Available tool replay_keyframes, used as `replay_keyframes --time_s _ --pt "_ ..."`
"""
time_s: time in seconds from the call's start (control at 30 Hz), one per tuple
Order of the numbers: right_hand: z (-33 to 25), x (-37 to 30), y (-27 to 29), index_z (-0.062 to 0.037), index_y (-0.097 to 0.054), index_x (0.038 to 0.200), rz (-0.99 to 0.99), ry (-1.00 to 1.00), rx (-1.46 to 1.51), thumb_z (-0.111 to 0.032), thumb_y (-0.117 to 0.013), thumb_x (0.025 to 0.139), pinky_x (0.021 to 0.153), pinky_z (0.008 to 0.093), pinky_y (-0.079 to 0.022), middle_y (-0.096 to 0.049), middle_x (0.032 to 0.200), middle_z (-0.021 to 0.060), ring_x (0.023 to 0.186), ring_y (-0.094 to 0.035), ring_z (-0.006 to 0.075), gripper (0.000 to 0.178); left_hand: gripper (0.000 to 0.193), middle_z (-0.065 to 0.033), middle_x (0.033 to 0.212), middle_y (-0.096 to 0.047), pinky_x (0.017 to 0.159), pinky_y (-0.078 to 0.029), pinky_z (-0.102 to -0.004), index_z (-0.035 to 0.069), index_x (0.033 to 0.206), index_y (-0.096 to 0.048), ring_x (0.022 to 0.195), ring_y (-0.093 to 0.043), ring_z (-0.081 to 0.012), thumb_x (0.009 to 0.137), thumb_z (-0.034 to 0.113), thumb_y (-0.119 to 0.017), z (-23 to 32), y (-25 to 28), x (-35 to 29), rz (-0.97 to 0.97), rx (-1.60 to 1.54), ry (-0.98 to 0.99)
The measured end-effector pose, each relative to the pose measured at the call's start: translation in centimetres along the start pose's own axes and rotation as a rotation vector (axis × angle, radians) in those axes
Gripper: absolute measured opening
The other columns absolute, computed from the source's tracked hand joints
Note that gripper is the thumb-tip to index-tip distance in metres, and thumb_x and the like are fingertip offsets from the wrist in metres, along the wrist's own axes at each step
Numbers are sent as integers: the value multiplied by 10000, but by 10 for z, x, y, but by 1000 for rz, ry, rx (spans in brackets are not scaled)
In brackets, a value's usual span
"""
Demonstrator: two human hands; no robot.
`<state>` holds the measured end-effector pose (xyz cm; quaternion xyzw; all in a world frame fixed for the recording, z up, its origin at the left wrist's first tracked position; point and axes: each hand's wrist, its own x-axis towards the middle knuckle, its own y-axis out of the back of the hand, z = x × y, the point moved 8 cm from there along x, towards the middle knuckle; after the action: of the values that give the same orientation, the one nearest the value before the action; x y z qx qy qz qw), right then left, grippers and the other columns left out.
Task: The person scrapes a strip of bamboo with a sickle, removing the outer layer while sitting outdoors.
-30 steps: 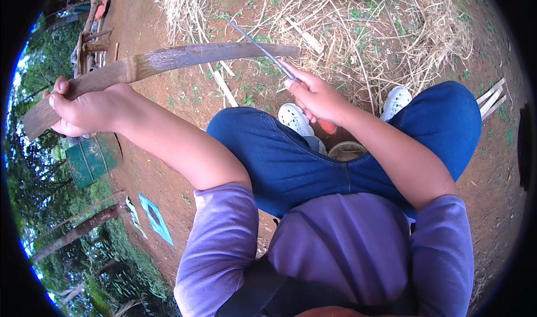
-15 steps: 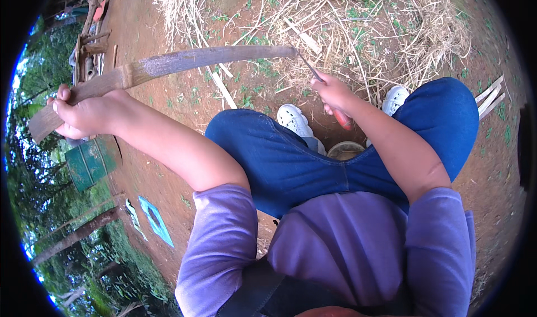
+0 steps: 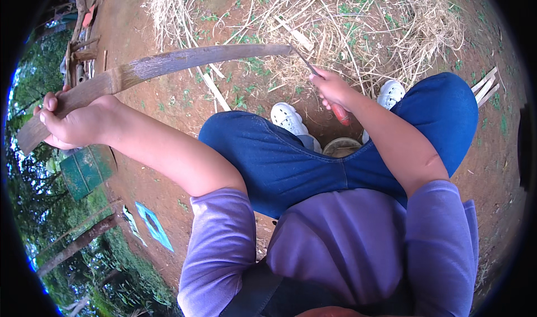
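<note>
And across goes the right hand (image 3: 334,90), out toward three o'clock from where it was a second ago! The knife (image 3: 304,61), which lay across the bamboo strip (image 3: 184,56) with its tip jutting beyond toward ten o'clock, has slid out to the strip's narrow end, and much less blade shows now. More of the red handle (image 3: 340,114) appears, at five o'clock from the fist. Over at nine, the left hand (image 3: 75,120) and green drum (image 3: 88,173) sit lower, toward eight, as the view tilts.
</note>
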<state>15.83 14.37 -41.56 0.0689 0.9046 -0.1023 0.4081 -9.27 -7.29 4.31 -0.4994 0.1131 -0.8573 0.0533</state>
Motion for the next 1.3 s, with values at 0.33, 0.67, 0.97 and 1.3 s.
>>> replay_keyframes --time_s 0.33,0.67,0.97,1.3 --pt "-20 -2 -15 -274 -281 1617 -29 93 -29 -369 -481 1075 447 259 -469 -476 688 -20 503 -490 87 586 109 -33 815 -546 652 -444 -378 84 1058 -425 762 -576 -164 976 116 -490 -12 12 4 43 -38 39" --pt "-62 -25 -37 -284 -279 1617 -137 211 24 -384 -479 1072 450 263 -464 -469 677 -27 502 -489 90 590 62 -31 783 -529 656 -439 -380 93 1009 -439 748 -557 -159 974 123 -480 -8 9 -1 33 -10 -7" --pt "-42 -4 -18 -279 -295 1615 -81 113 12 -388 -477 1070 455 282 -472 -470 682 -22 505 -497 96 585 85 -28 800 -520 657 -451 -388 90 1028 -424 724 -547 -148 983 140 -477 -7 9 1 -29 -65 34" --pt "28 21 13 -276 -297 1611 11 -98 -25 -365 -475 1076 453 278 -472 -463 680 -17 493 -493 104 571 157 -59 857 -536 625 -482 -381 70 1091 -389 770 -578 -176 974 116 -484 -12 11 4 3 1 -2"
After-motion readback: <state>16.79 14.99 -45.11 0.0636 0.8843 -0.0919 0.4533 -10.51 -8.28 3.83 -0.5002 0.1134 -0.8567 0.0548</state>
